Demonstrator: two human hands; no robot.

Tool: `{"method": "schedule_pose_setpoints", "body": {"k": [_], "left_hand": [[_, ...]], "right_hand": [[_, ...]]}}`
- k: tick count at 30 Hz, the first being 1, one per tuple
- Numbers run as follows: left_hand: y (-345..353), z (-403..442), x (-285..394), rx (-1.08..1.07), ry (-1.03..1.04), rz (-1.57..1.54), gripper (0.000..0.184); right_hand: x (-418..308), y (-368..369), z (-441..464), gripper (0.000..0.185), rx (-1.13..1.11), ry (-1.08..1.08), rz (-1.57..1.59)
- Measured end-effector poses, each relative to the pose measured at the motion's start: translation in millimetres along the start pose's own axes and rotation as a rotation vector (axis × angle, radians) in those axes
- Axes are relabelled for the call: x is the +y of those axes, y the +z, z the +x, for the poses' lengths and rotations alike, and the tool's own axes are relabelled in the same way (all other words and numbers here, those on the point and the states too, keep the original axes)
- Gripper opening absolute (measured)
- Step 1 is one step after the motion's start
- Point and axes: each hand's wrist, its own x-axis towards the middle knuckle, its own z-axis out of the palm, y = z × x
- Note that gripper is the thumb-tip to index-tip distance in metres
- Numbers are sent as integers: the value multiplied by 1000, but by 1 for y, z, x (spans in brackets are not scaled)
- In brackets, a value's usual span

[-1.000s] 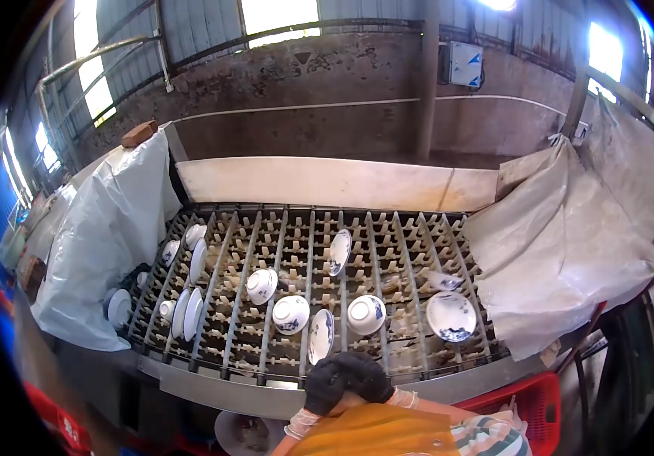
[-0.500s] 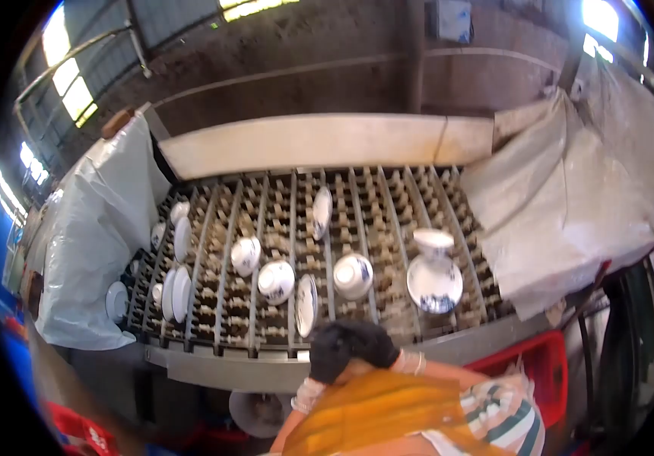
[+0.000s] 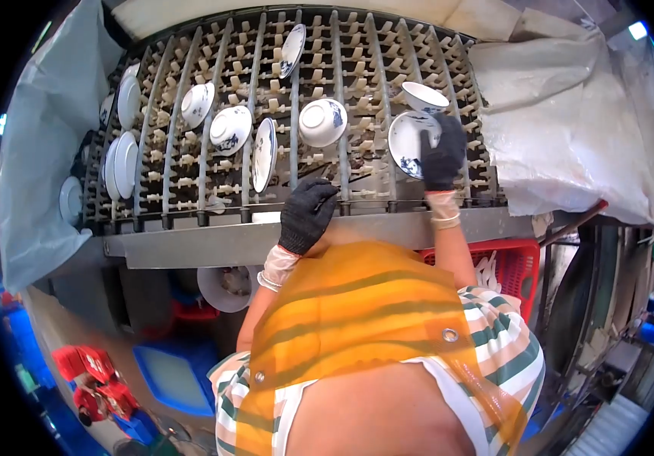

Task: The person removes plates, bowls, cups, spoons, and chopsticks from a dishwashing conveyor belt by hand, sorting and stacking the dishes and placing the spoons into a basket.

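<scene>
The rim of a round white plate with blue patterns (image 3: 405,146) is covered at the right by the black-gloved right hand (image 3: 444,152); whether it is gripped cannot be told. Behind the plate, a white bowl with blue decoration (image 3: 425,96) is seen tilted on the metal-barred rack with pale pegs (image 3: 378,68). The black-gloved left hand (image 3: 308,216) is held open at the near metal ledge (image 3: 388,228), fingers loosely bent, near a steeply tilted blue-patterned plate (image 3: 265,156).
</scene>
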Motion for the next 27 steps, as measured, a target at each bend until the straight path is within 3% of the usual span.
{"method": "schedule_pose_setpoints", "body": {"k": [1, 2, 4, 8, 10, 13, 16, 17, 18, 20, 22, 24, 26, 27], "left_hand": [[2, 0, 1, -6, 3, 0, 15], [3, 0, 1, -14, 8, 0, 15], [7, 0, -2, -3, 24, 2, 15], [12, 2, 5, -34, -14, -5, 15], [15, 3, 6, -26, 8, 21, 16], [23, -1, 4, -69, -19, 3, 16], [26, 3, 13, -78, -39, -5, 16], [27, 2, 12, -74, -35, -16, 15], [28, 2, 12, -71, -33, -26, 15], [31, 4, 13, -58, -24, -23, 15], [33, 4, 15, -45, 3, -39, 15], [37, 0, 16, -74, -37, -36, 15], [41, 4, 16, -100, -84, -40, 15], [44, 3, 14, -95, -64, -42, 16]], "right_hand": [[28, 3, -7, 39, -48, 79, -56], [48, 1, -11, 43, -268, 347, 96], [102, 18, -33, 48, -552, 439, 189], [85, -1, -29, 48, -554, 495, 406], [26, -30, 2, 42, -300, 560, 724], [-22, -34, 24, 43, -332, 328, 500], [-17, -7, 26, 41, -404, 338, 723], [-7, 4, 27, 37, -304, 151, 537], [1, 13, 30, 37, -302, 145, 543], [21, 31, 34, 35, -183, -136, 108], [57, 67, 19, 31, -396, -120, 40], [57, 64, 31, 28, -385, -102, 82], [48, 46, 55, 28, -437, 201, 357], [47, 51, 61, 30, -471, 435, 674]]}}
